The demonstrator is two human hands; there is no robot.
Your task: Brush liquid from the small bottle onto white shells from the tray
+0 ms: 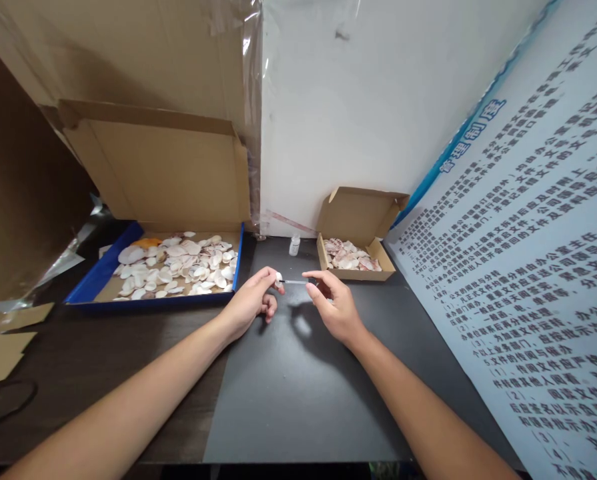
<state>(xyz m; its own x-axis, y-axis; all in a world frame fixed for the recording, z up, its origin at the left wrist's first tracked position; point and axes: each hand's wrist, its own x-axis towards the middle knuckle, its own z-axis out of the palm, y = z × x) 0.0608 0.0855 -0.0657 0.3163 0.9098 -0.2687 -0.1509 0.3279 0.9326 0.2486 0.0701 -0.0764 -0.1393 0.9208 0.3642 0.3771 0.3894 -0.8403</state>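
Note:
Over the dark grey mat, my left hand [253,298] pinches a small white piece [279,277] between thumb and forefinger; it may be a shell, too small to tell. Facing it, my right hand [334,303] is closed with thumb and fingertips round the dark end of a thin pale stick [297,282]. The stick's other tip points at the white piece and seems to meet it. Just behind both hands a small clear bottle [295,245] with a white label stands upright. Beneath the right hand, a pale blotch shows within the shadow.
At the left is an open blue-edged cardboard box [73,288] full of white shells [178,263]. A smaller open cardboard box [391,272] with pinkish shells [351,255] stands at the back right. A printed board [543,220] leans along the right, and cardboard pieces [3,350] lie far left.

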